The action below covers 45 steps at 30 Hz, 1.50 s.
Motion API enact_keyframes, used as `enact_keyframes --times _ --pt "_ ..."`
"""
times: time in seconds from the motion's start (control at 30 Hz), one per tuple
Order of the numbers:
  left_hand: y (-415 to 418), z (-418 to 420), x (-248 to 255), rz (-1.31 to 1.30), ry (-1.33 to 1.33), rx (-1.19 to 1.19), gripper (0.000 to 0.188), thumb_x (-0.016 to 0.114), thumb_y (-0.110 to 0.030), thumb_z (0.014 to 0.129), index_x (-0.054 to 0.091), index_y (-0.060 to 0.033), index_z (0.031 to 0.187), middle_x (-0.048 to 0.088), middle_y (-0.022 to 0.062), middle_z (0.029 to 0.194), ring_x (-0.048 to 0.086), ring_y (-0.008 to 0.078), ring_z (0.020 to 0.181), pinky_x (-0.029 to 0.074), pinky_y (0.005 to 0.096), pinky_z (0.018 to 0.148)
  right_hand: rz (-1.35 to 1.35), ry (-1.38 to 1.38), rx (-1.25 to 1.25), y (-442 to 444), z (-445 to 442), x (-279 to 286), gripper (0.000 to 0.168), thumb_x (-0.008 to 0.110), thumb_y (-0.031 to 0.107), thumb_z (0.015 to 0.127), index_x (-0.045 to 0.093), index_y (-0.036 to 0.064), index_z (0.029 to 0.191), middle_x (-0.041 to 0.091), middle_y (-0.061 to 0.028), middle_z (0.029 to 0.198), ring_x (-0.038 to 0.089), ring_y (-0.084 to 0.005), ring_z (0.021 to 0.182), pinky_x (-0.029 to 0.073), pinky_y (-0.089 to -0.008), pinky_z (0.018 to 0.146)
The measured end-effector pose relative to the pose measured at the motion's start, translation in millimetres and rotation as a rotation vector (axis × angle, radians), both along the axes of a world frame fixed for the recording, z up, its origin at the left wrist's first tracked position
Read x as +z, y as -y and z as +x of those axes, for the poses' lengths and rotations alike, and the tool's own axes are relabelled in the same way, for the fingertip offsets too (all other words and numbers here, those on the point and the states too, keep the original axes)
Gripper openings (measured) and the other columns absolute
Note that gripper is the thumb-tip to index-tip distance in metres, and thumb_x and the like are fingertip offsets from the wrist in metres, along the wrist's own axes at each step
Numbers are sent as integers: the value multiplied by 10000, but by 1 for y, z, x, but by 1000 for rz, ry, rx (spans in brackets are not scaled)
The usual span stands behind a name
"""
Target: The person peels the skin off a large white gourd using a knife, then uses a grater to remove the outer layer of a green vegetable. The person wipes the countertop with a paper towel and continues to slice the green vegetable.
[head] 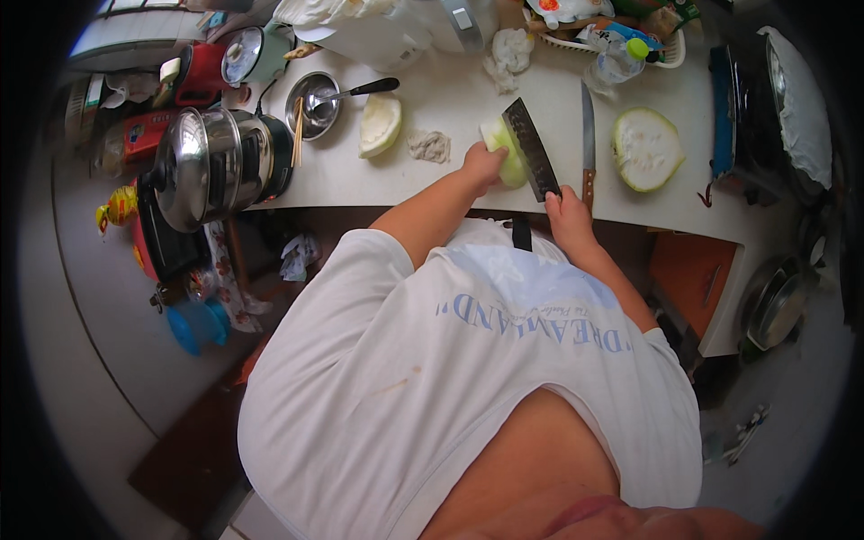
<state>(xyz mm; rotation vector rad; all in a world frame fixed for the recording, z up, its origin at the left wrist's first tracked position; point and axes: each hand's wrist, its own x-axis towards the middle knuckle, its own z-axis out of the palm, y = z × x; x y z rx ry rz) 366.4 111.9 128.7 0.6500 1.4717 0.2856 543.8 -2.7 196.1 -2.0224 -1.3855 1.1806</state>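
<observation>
My left hand [484,166] grips a pale green piece of melon or gourd [511,168] over the white countertop. In my right hand [572,214] is the handle of a dark-bladed cleaver [530,145]. The blade lies along the right side of the piece; whether it cuts into the flesh I cannot tell. Right of the cleaver, a long knife [588,128] with a wooden handle rests on the counter. Beyond that knife sits a large cut gourd [648,150], its white, seedy face upward. A hollowed gourd wedge [380,126] lies to the left, beside a crumpled cloth [429,146].
At left stand a steel steamer pot [202,158] and a metal bowl [314,108] holding a black-handled utensil and chopsticks. A plastic bottle [617,61] with a green cap stands by a packed white basket [668,50]. A gas stove [739,121] is at right.
</observation>
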Motion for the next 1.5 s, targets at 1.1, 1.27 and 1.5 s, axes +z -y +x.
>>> enact_keyframes --times 1.1,1.27,1.5 --pt "8 -27 -16 -50 382 29 315 517 -218 972 488 -36 1228 587 122 1172 609 258 1028 534 411 868 -121 311 13 -29 -57 -54 263 517 252 907 505 -8 951 625 -271 756 604 -466 720 477 -531 650" --pt "4 -68 2 -174 759 125 393 517 -272 969 452 -79 1305 573 75 1228 571 232 1123 439 436 1011 -40 59 -10 -25 -20 -84 287 523 285 902 530 5 965 630 -255 790 613 -451 781 480 -503 677" --pt "-6 -103 15 -372 1024 123 416 441 -300 967 443 -88 1325 590 91 1109 618 240 973 453 493 969 59 115 -61 -21 8 -78 256 539 265 899 522 9 898 610 -234 726 598 -446 724 463 -496 650"
